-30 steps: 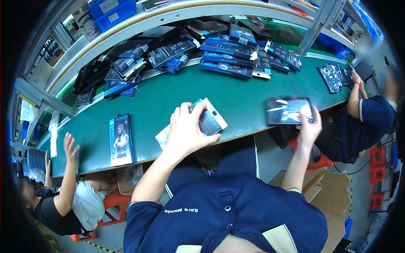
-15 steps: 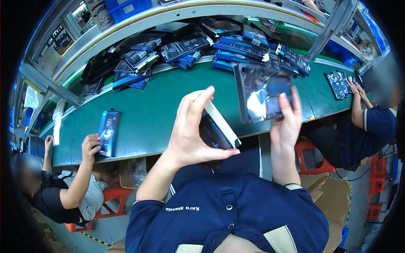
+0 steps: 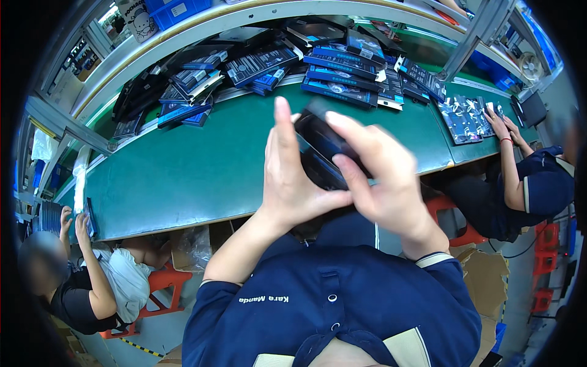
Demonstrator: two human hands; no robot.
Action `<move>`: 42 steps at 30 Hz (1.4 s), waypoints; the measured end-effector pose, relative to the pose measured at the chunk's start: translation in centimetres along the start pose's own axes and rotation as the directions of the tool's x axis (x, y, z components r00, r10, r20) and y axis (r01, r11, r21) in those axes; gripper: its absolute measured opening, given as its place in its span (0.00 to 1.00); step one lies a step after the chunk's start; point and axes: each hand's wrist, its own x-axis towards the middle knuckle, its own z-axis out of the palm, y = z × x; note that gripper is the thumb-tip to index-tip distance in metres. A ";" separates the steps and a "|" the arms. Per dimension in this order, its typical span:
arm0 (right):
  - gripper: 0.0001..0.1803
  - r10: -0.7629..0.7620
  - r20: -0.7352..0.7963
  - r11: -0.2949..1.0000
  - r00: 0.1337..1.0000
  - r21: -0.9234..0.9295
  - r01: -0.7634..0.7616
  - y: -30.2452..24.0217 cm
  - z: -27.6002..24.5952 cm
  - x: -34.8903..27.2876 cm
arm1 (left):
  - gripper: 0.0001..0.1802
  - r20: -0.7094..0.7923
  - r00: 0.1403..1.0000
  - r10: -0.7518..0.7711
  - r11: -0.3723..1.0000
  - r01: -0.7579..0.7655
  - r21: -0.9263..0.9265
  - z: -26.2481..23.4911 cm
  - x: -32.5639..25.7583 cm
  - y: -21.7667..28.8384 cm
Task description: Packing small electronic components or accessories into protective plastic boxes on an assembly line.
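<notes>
In front of my body, over the table's near edge, my left hand (image 3: pixel 284 174) is wrapped round a dark thin carton (image 3: pixel 321 174), fingers on its far left side and thumb along its near end. My right hand (image 3: pixel 385 174), a little blurred, grips a black plastic tray (image 3: pixel 324 131) between thumb and fingers. The tray is tilted and lies against the carton's open side; whether part of it is inside cannot be made out. Both hands hide much of the two things.
A heap of black and blue cartons (image 3: pixel 339 76) lies along the back of the green table (image 3: pixel 183 183), beneath a metal shelf (image 3: pixel 244 24). To the right, a co-worker's hands rest by shiny packed trays (image 3: pixel 461 119). Another co-worker sits at left, holding a dark thin box (image 3: pixel 92 217).
My right hand has brought the tray left and turned it against the carton in my left hand. The left co-worker's blue box has left the tabletop; the right co-worker's trays have shifted left.
</notes>
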 end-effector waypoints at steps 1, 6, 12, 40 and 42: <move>0.21 -0.055 -0.198 0.995 0.979 0.065 0.070 -0.1 1.5 0.3 | 0.81 -0.031 0.997 -0.077 0.995 0.074 -0.071 0.4 -0.1 -0.4; 0.06 -0.042 -0.021 0.984 0.999 0.175 0.045 3.5 1.4 -0.1 | 0.62 -0.218 0.957 -0.189 0.978 0.164 -0.129 2.5 -2.5 -2.2; 0.10 0.555 -0.241 0.643 0.796 0.732 -0.226 3.1 6.8 -1.6 | 0.32 -0.131 0.908 -0.397 0.752 0.240 -0.614 0.7 -2.0 -1.6; 0.26 0.217 -0.280 0.468 0.935 -0.811 -0.352 18.5 5.6 1.8 | 0.43 -0.126 0.747 -0.653 0.348 0.444 0.826 -11.0 -5.5 -6.3; 0.21 0.166 -0.187 0.480 0.968 -0.843 -0.245 20.7 3.6 1.2 | 0.41 -0.144 0.542 -0.828 0.180 0.499 0.848 -13.4 -6.4 -8.1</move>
